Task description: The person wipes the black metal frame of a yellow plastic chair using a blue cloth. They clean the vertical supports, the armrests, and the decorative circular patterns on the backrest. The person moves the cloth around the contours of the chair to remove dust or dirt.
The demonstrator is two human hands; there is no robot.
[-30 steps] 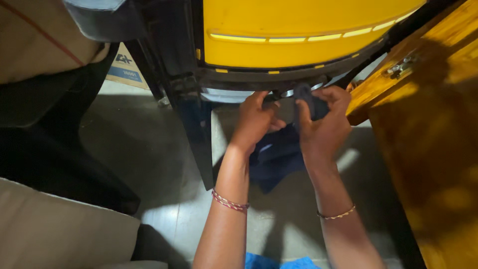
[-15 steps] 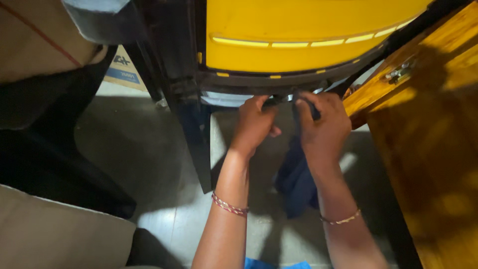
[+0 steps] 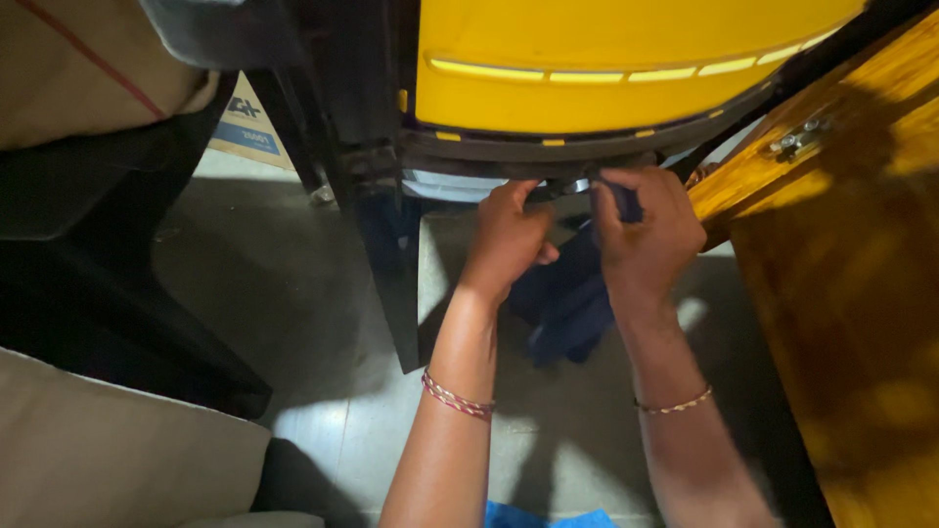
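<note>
Now, left hand: the left hand [image 3: 509, 238] sits at about 12 o'clock from the viewer, fingers curled up under the dark lower edge of the yellow panel [image 3: 606, 59]; whether it grips anything there I cannot tell, since the fingertips are in shadow.
Right hand: the right hand [image 3: 648, 238] is just beside the left, at its 3 o'clock, clenched around a dark blue cloth [image 3: 567, 303] and pressing the bunched top of it against a small shiny metal part [image 3: 577, 185] under the panel's edge.
Cloth: its upper end is inside the right fist; the rest hangs loose below and between the two wrists, at about 6 o'clock from the hands, above the grey floor [image 3: 293, 293].
Wrists: a red and white thread band [image 3: 456, 396] circles the left wrist, a thin gold-coloured bracelet [image 3: 673, 404] the right.
Panel: yellow, curved, with a black rim, filling the frame from 11 to 1 o'clock.
Right side: a wooden board [image 3: 861, 293] with a metal hinge [image 3: 797, 139] lies at 3 o'clock, near the right hand but apart from it.
Left side: a beige cushion [image 3: 108, 450] at 8 o'clock, and a cardboard box [image 3: 245, 132] at 10 o'clock.
</note>
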